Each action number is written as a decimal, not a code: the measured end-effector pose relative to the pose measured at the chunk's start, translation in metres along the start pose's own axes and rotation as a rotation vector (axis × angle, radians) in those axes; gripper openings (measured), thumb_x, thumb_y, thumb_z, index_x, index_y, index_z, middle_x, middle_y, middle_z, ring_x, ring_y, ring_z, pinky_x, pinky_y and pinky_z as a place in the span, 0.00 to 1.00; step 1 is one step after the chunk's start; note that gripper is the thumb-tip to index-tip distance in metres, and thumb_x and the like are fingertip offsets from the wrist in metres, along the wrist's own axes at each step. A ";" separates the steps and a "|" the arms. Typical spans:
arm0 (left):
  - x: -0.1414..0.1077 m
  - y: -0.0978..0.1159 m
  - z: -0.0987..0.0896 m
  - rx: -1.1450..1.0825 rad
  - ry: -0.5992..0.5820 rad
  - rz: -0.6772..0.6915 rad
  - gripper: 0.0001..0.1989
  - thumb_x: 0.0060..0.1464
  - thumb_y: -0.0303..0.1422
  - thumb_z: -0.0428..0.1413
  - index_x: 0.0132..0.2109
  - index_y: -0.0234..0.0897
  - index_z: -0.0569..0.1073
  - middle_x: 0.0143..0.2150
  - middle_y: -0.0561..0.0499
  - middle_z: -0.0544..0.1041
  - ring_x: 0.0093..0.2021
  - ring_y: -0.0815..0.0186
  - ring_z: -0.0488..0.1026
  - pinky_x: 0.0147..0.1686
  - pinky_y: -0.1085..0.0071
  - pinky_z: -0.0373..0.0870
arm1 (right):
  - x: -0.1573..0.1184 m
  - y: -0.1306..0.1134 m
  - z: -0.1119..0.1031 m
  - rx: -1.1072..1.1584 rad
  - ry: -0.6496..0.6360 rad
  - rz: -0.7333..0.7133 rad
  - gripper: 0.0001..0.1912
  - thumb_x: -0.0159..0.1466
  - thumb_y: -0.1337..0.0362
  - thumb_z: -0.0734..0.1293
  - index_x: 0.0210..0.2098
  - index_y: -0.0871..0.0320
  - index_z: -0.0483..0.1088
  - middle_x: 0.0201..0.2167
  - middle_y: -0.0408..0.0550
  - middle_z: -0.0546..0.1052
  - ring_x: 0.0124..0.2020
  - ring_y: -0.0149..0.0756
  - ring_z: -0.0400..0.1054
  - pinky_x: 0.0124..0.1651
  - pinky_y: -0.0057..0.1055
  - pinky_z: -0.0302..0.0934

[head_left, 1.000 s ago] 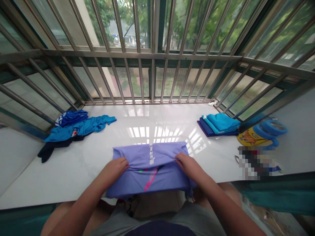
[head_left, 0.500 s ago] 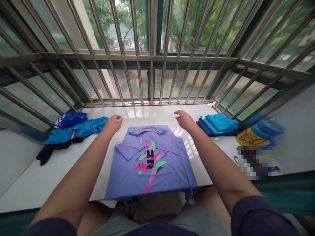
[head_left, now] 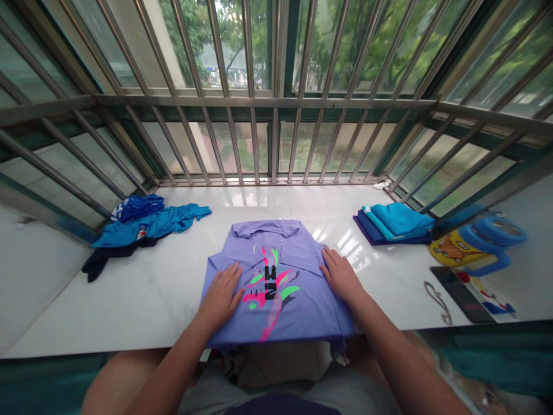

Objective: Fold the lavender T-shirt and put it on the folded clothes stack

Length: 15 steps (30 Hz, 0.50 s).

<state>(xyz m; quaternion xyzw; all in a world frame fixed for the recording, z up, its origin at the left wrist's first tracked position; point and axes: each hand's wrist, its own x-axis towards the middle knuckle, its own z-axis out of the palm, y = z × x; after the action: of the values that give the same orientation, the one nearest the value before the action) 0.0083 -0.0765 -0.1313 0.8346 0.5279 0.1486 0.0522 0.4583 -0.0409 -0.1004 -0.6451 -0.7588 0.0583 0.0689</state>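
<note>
Your two hands, left hand (head_left: 221, 295) and right hand (head_left: 341, 273), lie open with fingers slightly spread, each palm-down on a side of the one purple shirt (head_left: 276, 311), which lies on the desk (head_left: 173, 311) at its near edge. Left of the shirt you have one crumpled heap of three garments (head_left: 151, 222); right of it, one folded stack (head_left: 393, 222), one blue-and-yellow bottle (head_left: 470, 242) and one phone (head_left: 464, 295).

A home, by the look of it — a window bay with metal bars (head_left: 259, 102), clothes (head_left: 144, 225) and a cartoon-printed bottle (head_left: 464, 245) on its glossy white ledge (head_left: 173, 300), trees (head_left: 367, 40) outside.
</note>
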 end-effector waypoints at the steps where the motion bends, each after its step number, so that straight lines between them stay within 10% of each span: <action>1: -0.005 0.001 0.001 0.018 -0.004 0.006 0.30 0.73 0.43 0.48 0.76 0.37 0.62 0.78 0.38 0.62 0.77 0.48 0.61 0.74 0.42 0.58 | -0.004 0.002 0.006 -0.005 0.005 0.006 0.31 0.77 0.54 0.57 0.76 0.59 0.61 0.77 0.60 0.59 0.77 0.57 0.54 0.74 0.62 0.51; 15: -0.030 0.007 -0.008 0.037 -0.022 0.032 0.32 0.74 0.43 0.48 0.79 0.39 0.57 0.79 0.39 0.60 0.78 0.52 0.59 0.75 0.46 0.56 | -0.041 -0.002 0.017 0.012 0.101 0.044 0.32 0.77 0.52 0.55 0.76 0.55 0.60 0.77 0.53 0.61 0.77 0.55 0.53 0.76 0.63 0.46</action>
<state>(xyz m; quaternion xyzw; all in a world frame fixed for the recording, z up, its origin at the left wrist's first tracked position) -0.0002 -0.1065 -0.1281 0.8454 0.5165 0.1304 0.0401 0.4600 -0.0821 -0.1185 -0.6633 -0.7396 0.0317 0.1095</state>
